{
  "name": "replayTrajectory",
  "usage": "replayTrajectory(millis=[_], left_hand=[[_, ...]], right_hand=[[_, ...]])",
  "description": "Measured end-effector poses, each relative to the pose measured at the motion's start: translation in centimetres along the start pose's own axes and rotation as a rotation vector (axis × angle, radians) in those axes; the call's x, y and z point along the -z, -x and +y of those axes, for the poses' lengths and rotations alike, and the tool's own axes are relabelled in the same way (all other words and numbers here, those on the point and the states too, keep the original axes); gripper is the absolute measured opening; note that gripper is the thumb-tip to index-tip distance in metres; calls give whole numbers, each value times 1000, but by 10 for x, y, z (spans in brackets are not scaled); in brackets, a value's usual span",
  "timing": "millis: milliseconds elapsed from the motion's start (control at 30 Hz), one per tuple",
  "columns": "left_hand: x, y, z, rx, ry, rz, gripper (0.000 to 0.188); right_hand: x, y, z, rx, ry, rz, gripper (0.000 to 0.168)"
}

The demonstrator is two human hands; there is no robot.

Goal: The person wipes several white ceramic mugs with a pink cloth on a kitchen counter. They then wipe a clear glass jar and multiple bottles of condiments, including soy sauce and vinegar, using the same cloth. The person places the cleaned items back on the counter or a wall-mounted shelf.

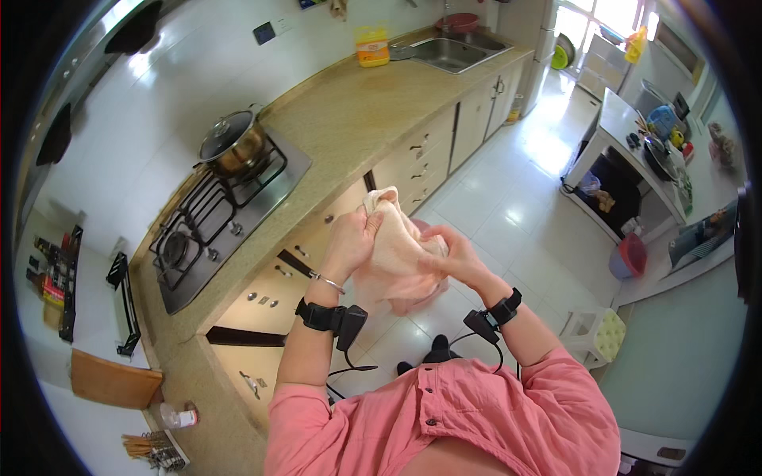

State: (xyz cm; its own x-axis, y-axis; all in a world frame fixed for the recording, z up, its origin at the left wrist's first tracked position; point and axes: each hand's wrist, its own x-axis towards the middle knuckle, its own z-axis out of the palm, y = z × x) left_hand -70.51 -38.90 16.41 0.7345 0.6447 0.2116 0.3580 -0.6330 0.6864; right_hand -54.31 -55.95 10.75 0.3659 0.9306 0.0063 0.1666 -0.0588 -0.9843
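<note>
A crumpled cream and pink cloth (396, 247) hangs between my two hands, in front of my body and above the tiled floor. My left hand (350, 241) pinches its upper left part, with the thumb lying over the fabric. On the other side, my right hand (453, 256) grips the cloth's right edge between thumb and fingers. The lower folds droop below both hands. Part of a pinkish rounded thing shows behind the cloth near my right fingers; what it is cannot be made out.
Left of my hands runs a stone-like counter (339, 113) with a gas stove (214, 220) and a lidded pot (235, 143). A steel sink (458, 55) and yellow jug (372, 47) stand farther along. To the right are a stool (598, 336), a plastic bucket (628, 257) and a laden table (625, 116).
</note>
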Motion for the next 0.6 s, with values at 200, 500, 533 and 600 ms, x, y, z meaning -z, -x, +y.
replayTrajectory(millis=[200,500,533,600], left_hand=[[-51,-42,9,89,365,-173,28],[-145,-180,125,120,645,-477,36],[-163,-197,131,98,589,-487,37],[-199,-234,142,116,634,-484,37]], right_hand=[[86,9,-2,-49,534,-138,28],[331,-19,14,152,361,240,28],[356,-17,14,29,240,170,32],[402,-21,22,-17,55,213,32]])
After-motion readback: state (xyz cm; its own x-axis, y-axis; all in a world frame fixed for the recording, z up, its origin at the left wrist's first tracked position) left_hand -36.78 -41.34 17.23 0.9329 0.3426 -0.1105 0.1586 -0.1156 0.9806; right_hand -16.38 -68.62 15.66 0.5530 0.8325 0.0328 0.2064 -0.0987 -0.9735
